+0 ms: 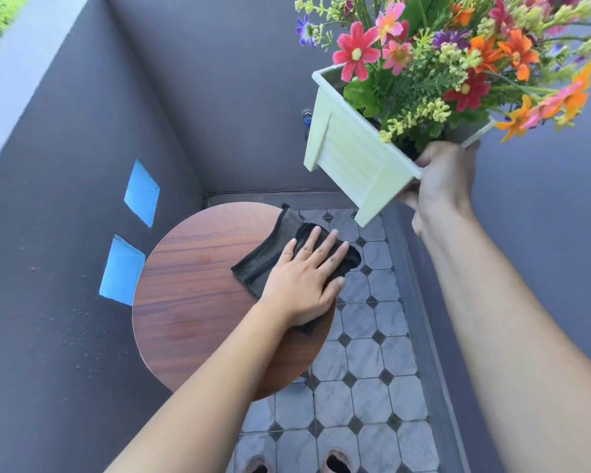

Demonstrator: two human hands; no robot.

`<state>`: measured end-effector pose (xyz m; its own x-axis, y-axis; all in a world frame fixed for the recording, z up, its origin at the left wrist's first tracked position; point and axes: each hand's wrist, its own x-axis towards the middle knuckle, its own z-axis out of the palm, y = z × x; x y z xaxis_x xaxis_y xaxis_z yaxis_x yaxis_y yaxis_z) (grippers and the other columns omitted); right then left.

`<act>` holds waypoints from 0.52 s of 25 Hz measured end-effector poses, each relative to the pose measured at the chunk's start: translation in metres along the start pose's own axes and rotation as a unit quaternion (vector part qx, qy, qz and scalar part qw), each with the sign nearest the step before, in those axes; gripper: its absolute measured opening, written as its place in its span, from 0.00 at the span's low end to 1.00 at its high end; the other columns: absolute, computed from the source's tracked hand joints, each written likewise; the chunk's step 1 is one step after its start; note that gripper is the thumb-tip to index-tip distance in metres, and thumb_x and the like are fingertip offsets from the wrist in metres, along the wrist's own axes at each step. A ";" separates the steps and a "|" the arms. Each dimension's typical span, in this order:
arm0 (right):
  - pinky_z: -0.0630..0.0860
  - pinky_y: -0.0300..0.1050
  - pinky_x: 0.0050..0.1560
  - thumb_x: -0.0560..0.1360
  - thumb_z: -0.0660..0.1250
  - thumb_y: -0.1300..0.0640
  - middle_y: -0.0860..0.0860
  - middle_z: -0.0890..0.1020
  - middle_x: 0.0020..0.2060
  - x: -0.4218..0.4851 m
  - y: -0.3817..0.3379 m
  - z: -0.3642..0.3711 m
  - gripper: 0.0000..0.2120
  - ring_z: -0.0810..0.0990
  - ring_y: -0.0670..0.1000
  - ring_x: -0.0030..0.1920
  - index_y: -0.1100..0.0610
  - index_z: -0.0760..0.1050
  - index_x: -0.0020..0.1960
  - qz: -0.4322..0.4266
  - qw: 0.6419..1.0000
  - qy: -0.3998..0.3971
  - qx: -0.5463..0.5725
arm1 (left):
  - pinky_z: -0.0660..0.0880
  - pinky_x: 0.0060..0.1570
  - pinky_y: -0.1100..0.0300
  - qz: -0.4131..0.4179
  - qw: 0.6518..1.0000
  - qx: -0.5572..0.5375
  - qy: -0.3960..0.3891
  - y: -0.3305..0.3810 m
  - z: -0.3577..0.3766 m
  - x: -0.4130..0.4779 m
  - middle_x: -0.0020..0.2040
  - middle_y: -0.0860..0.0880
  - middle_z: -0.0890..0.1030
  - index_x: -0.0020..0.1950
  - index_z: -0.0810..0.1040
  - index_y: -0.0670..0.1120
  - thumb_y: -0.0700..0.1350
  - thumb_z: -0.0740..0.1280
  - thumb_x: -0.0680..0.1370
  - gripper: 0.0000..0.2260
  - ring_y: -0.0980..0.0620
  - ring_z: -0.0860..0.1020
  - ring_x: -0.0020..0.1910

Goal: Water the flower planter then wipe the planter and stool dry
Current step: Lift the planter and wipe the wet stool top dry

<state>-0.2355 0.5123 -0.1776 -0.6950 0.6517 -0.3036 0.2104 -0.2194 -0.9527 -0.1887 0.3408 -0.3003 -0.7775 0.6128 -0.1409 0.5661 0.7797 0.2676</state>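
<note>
The round wooden stool top (191,295) sits low in the middle of the view. A dark grey cloth (263,257) lies on its right side, partly hanging over the edge. My left hand (304,281) presses flat on the cloth with fingers spread. A pale green square planter (352,155) full of colourful flowers (458,52) hangs tilted in the air at the upper right, well above the stool. My right hand (440,179) grips the planter by its near corner and rim.
Dark grey walls enclose the corner on the left, back and right. Two blue patches (140,192) mark the left wall. A small tap (307,118) sticks out of the back wall. Grey tiled floor (365,370) runs to the right of the stool; my feet (335,462) show below.
</note>
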 end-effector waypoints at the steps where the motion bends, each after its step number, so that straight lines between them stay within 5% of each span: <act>1: 0.82 0.61 0.47 0.57 0.56 0.60 0.47 0.76 0.44 -0.001 -0.001 -0.001 0.30 0.80 0.56 0.41 0.43 0.54 0.57 -0.002 1.000 0.006 -0.004 | 0.43 0.73 0.47 0.004 1.000 -0.003 0.000 0.005 0.003 -0.006 0.79 0.54 0.45 0.78 0.47 0.55 0.63 0.44 0.76 0.31 0.51 0.41 0.77; 4: 0.81 0.64 0.50 0.56 0.56 0.59 0.45 0.76 0.39 -0.007 -0.003 -0.006 0.31 0.79 0.56 0.41 0.43 0.55 0.57 -0.002 1.000 0.010 -0.007 | 0.41 0.73 0.47 0.023 1.000 0.002 0.000 0.020 0.011 -0.029 0.78 0.54 0.41 0.78 0.46 0.53 0.66 0.56 0.73 0.38 0.50 0.37 0.76; 7: 0.82 0.60 0.48 0.55 0.57 0.58 0.46 0.75 0.39 -0.013 -0.006 -0.010 0.32 0.79 0.57 0.41 0.44 0.60 0.59 -0.005 1.000 0.010 -0.005 | 0.38 0.72 0.48 0.025 0.999 0.017 -0.018 0.036 0.017 -0.052 0.75 0.53 0.35 0.78 0.43 0.52 0.53 0.61 0.73 0.39 0.50 0.33 0.73; 11: 0.81 0.60 0.48 0.57 0.57 0.59 0.46 0.76 0.40 -0.025 -0.011 -0.015 0.43 0.79 0.56 0.40 0.50 0.61 0.73 -0.010 1.000 0.010 -0.007 | 0.67 0.67 0.47 0.002 1.000 -0.030 0.002 0.053 0.028 -0.077 0.75 0.47 0.64 0.75 0.61 0.43 0.35 0.58 0.67 0.34 0.47 0.59 0.74; 13: 0.81 0.60 0.45 0.57 0.56 0.60 0.47 0.75 0.39 -0.035 -0.015 -0.017 0.41 0.78 0.56 0.39 0.52 0.63 0.71 -0.013 1.000 0.005 -0.002 | 0.55 0.73 0.52 0.012 0.992 -0.119 0.036 0.058 0.028 -0.093 0.77 0.47 0.55 0.77 0.54 0.42 0.29 0.59 0.68 0.38 0.50 0.48 0.75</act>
<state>-0.2027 0.5057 -0.1526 -0.6938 0.6642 -0.2784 0.1952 -0.1987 -0.9604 -0.0762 0.3323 -0.2980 -0.7867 0.6140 -0.0645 0.5116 0.7069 0.4884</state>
